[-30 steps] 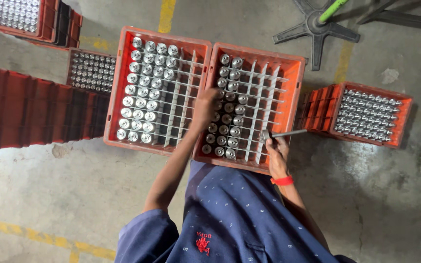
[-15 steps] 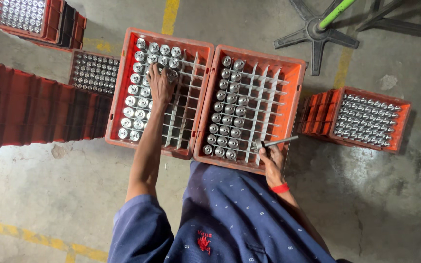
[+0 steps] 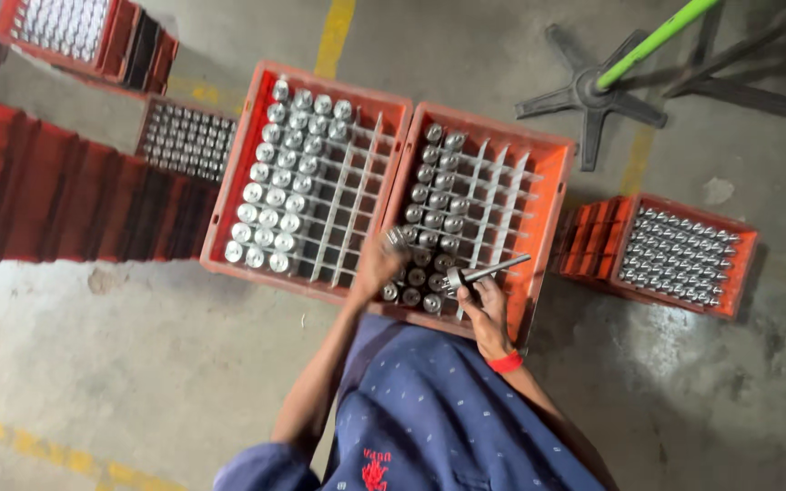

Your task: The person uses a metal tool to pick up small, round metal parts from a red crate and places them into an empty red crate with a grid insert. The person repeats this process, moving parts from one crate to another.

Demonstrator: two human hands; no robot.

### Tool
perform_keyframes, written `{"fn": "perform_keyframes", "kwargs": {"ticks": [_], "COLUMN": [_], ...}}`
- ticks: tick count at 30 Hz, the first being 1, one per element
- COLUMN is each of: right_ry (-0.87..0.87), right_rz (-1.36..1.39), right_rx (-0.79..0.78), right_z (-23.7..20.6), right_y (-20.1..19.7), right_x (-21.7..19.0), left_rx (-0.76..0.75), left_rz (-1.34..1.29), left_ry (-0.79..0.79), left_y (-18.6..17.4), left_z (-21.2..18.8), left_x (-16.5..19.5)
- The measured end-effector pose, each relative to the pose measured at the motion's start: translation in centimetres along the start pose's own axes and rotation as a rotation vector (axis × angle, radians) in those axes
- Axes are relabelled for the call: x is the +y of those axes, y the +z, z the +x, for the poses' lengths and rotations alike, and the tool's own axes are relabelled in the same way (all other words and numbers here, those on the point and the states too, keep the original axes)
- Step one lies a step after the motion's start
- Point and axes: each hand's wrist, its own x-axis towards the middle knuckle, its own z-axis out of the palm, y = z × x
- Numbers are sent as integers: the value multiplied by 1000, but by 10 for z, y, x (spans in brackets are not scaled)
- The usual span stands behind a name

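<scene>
I'm looking down at a factory or workshop floor. The concrete floor [image 3: 120,364] is bare, stained, and marked with yellow lines [image 3: 337,36]. Orange plastic crates [image 3: 393,173] with divider grids stand on it, filled with rows of identical machined metal parts [image 3: 275,195]. More full crates [image 3: 684,255] sit around, beside a row of red ones [image 3: 56,195] and a metal star base [image 3: 589,95].

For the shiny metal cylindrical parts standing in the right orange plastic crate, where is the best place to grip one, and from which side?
Probably grip the round top end of a shiny metal cylindrical part from straight above. Each part stands upright in its own cell of the white divider grid inside the right orange plastic crate, so the walls hide its sides and only the top shows. The left hand holds one this way.
</scene>
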Motion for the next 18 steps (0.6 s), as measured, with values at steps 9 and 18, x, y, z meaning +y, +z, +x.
{"fn": "perform_keyframes", "kwargs": {"ticks": [9, 18], "right_ry": [-81, -13], "right_rz": [-77, -3], "right_rx": [-149, -156], "right_z": [-10, -5], "right_y": [11, -38], "right_x": [-36, 19], "left_rx": [-275, -582], "left_rz": [542, 292], "left_ry": [-308, -331], "left_y": [51, 48], "left_z": [-56, -49], "left_x": [37, 19]}}
